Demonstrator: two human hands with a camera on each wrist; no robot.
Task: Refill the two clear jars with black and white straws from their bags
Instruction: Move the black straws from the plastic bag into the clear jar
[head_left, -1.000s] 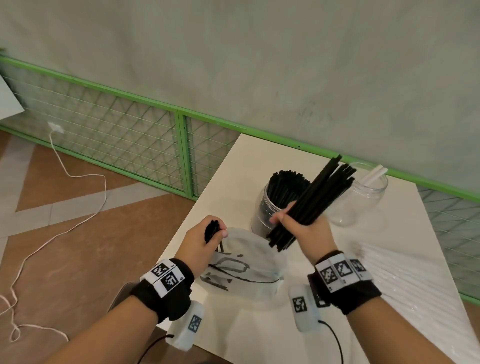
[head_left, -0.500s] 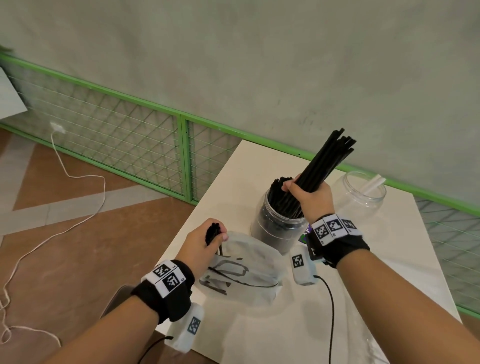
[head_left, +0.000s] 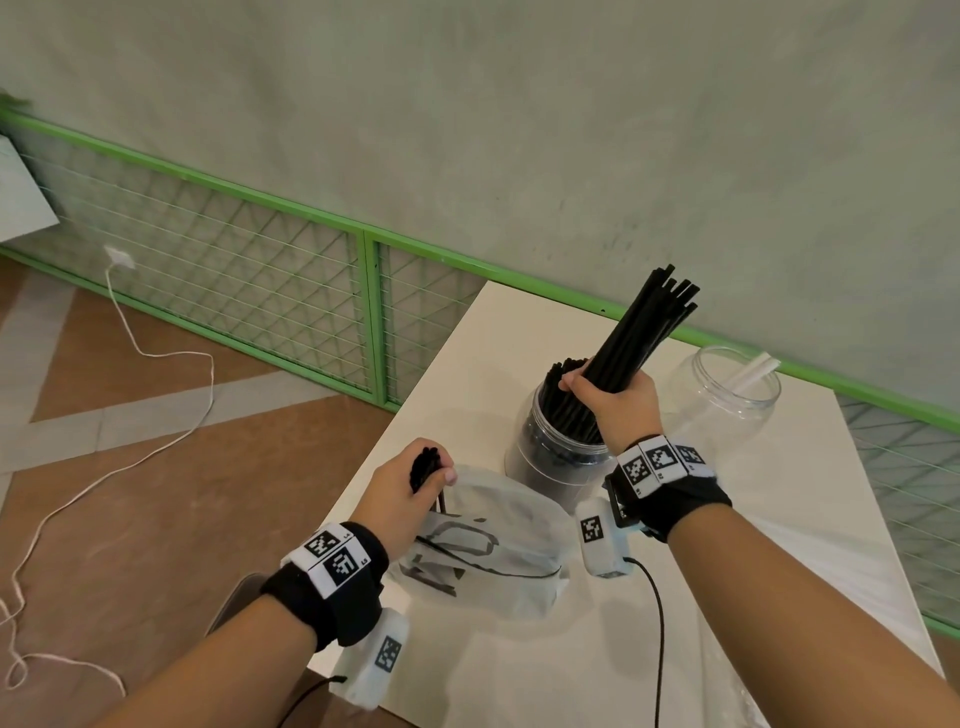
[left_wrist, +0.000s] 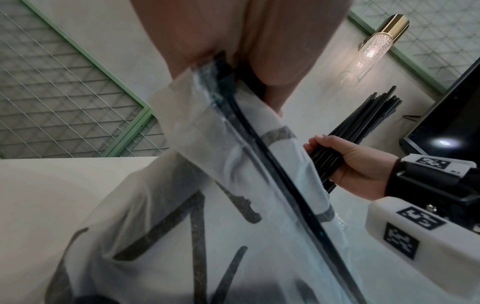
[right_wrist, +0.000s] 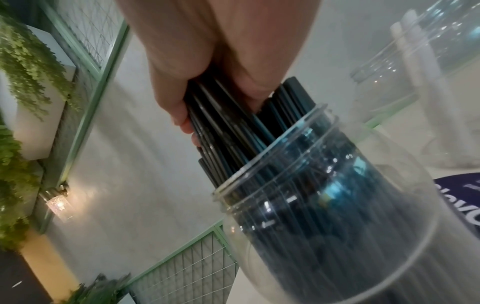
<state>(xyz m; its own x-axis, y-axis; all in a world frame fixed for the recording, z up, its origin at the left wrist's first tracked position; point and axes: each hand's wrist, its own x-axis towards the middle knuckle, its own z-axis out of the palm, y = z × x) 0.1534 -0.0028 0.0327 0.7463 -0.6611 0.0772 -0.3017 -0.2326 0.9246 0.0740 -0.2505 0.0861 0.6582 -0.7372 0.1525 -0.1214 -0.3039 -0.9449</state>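
My right hand (head_left: 613, 397) grips a bundle of black straws (head_left: 641, 332) whose lower ends stand inside the clear jar (head_left: 545, 462), which holds many more black straws. In the right wrist view the fingers (right_wrist: 182, 107) curl round the bundle (right_wrist: 221, 115) just above the jar's rim (right_wrist: 272, 164). My left hand (head_left: 410, 483) pinches the black-edged mouth of a crumpled clear plastic bag (head_left: 493, 551) near the table's left edge; the left wrist view shows that bag (left_wrist: 233, 185) close up. A second clear jar (head_left: 727, 410) at the back right holds a couple of white straws (head_left: 753, 371).
The white table (head_left: 519, 675) ends close on the left above a brown floor with a white cable (head_left: 130, 332). A green mesh fence (head_left: 260, 275) runs along the wall behind. Clear plastic wrapping (head_left: 841, 571) lies at the table's right.
My right hand has carried the black straw bundle up and back from above the bag and lowered its ends into the left jar. The left hand has stayed on the bag.
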